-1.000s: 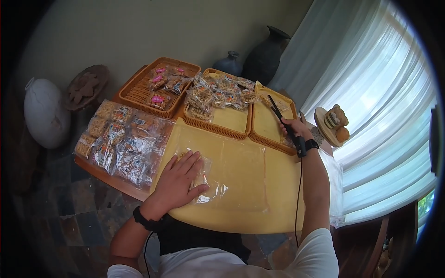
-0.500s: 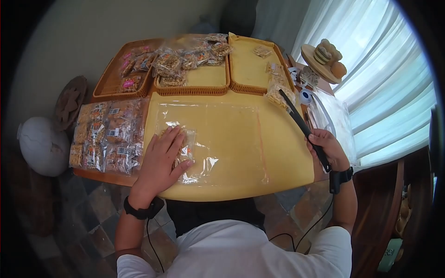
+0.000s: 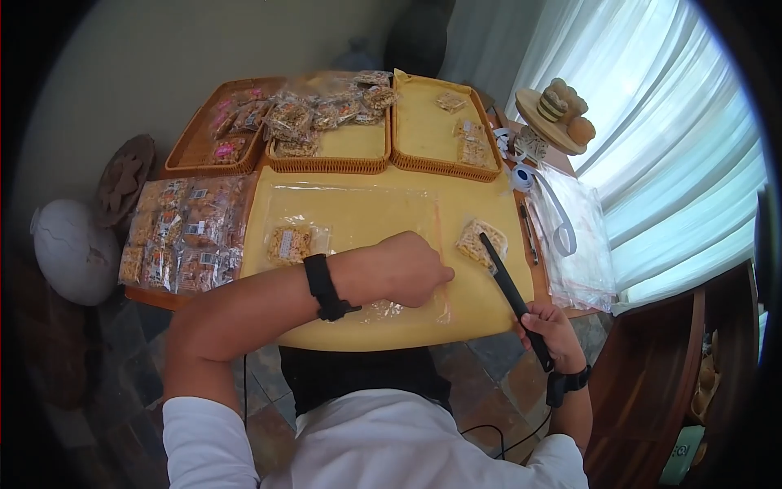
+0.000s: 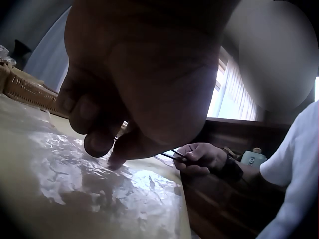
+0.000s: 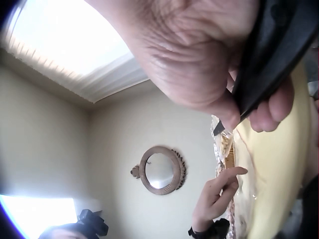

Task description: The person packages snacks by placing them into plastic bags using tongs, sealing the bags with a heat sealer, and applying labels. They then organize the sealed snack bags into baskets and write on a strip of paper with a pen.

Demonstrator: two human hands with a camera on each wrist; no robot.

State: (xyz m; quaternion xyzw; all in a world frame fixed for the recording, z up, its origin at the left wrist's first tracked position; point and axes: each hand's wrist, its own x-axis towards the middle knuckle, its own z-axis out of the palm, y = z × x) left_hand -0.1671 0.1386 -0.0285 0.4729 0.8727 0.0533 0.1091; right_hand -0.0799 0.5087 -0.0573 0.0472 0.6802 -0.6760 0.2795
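Observation:
A large clear plastic bag (image 3: 371, 208) lies flat on the yellow-covered table. Inside its left end is a wrapped crunchy snack piece (image 3: 291, 244) with a white label. My left hand (image 3: 397, 269) is over the bag's right side, its index finger reaching out at the bag's right edge and the others loosely bent; in the left wrist view the fingertips (image 4: 117, 162) are right at the plastic. My right hand (image 3: 551, 332) grips black tongs (image 3: 511, 293) near the table's right front edge. The tongs' tips overlap another wrapped snack piece (image 3: 476, 242), right of the bag.
Three wicker trays stand along the back: one tray (image 3: 195, 134) with pink-labelled packets, one piled with snack packets (image 3: 326, 167), one holding a few (image 3: 423, 155). Filled bags (image 3: 183, 236) lie at left. A tape strip (image 3: 562, 220), a pen (image 3: 530, 232) and empty bags (image 3: 582, 253) lie at right.
My left hand has left the snack piece inside the bag and moved right to the bag's edge. The right hand has brought the tongs and a snack piece from the right tray towards me.

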